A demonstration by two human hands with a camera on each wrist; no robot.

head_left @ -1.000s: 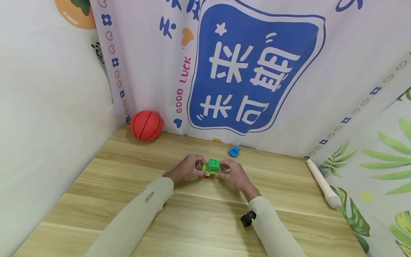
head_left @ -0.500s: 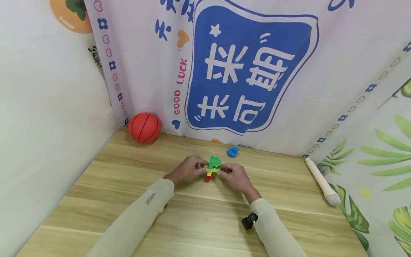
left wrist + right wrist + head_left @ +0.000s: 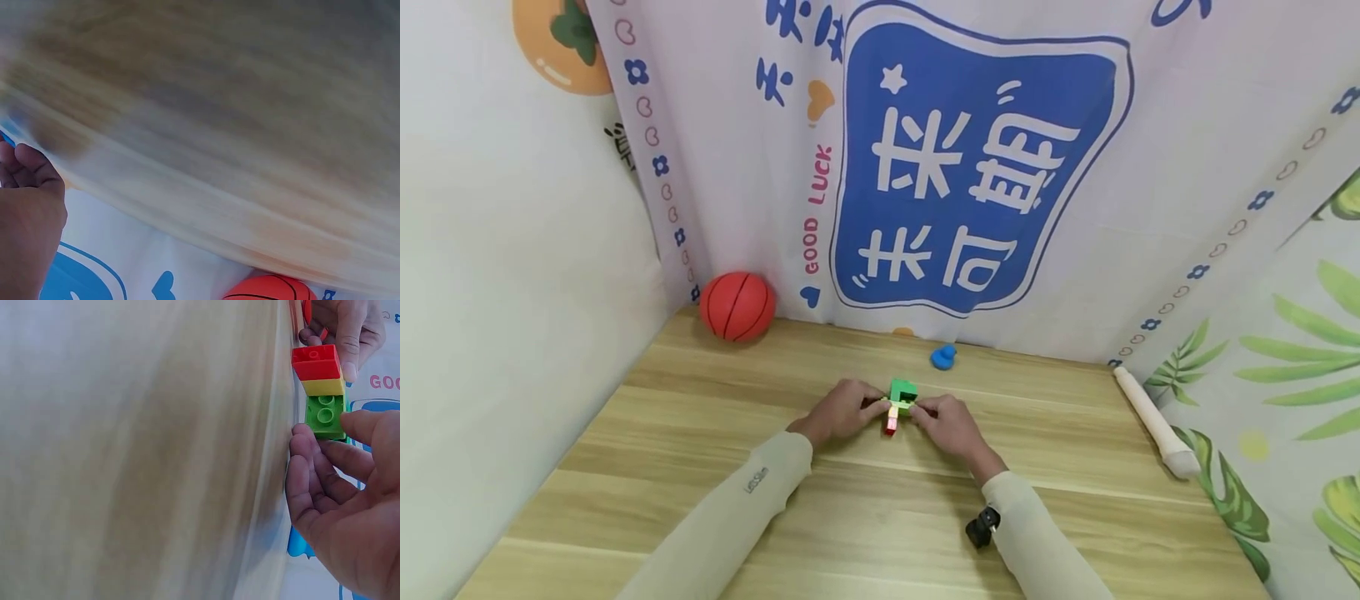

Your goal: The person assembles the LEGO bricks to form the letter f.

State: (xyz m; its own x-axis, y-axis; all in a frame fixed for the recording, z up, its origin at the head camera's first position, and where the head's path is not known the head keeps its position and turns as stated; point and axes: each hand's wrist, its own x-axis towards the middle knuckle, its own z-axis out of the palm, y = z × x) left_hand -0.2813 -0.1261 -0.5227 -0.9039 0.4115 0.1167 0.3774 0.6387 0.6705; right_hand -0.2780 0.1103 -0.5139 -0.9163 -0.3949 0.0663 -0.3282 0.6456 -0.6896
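Between my two hands is a joined stack of toy building bricks [image 3: 902, 389], green with yellow and red parts. My left hand [image 3: 842, 410] pinches its left side and my right hand [image 3: 953, 425] pinches its right side. In the right wrist view the hollow underside of a green brick [image 3: 325, 419] shows beside a yellow brick [image 3: 324, 387] and a red brick [image 3: 317, 362]. Right thumb and forefinger hold the green end there. The left wrist view catches my left hand [image 3: 31, 200] with bent fingers at its edge, the bricks out of sight.
Behind the hands a small blue rubber duck [image 3: 943, 357] sits on the wooden table [image 3: 880, 517]. A red basketball [image 3: 737, 307] stands at the back left corner. A pale stick with a rounded end [image 3: 1156, 423] lies along the right edge. Printed cloth hangs behind.
The brick stack has tilted, so its red end now points toward me and the green top shows more from the side. Both hands have kept their pinch and sit slightly lower in view.
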